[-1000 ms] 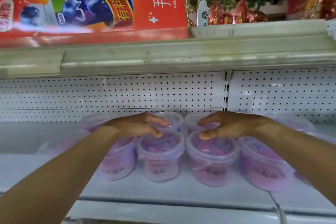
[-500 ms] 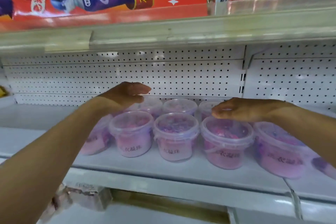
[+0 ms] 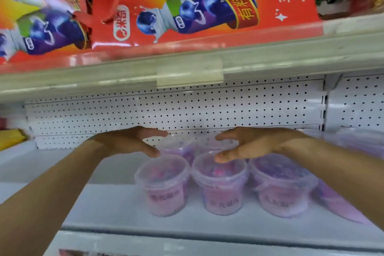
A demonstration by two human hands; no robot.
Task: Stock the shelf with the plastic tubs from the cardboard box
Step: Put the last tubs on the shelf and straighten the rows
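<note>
Several clear plastic tubs with pink and purple contents stand on the white shelf in two rows. Three stand in front: a left tub, a middle tub and a right tub. My left hand hovers above the left end of the group, fingers straight, holding nothing. My right hand hovers over the middle tub and the back row, thumb near the middle tub's lid, fingers relaxed. The cardboard box is out of view.
A perforated white back panel closes the shelf behind the tubs. The upper shelf edge carries red printed boxes. A yellow item sits at the far left. More tubs stand blurred at the right.
The view has swung left and upward. Both hands have lifted off the tubs and now hover closer together over the group.
</note>
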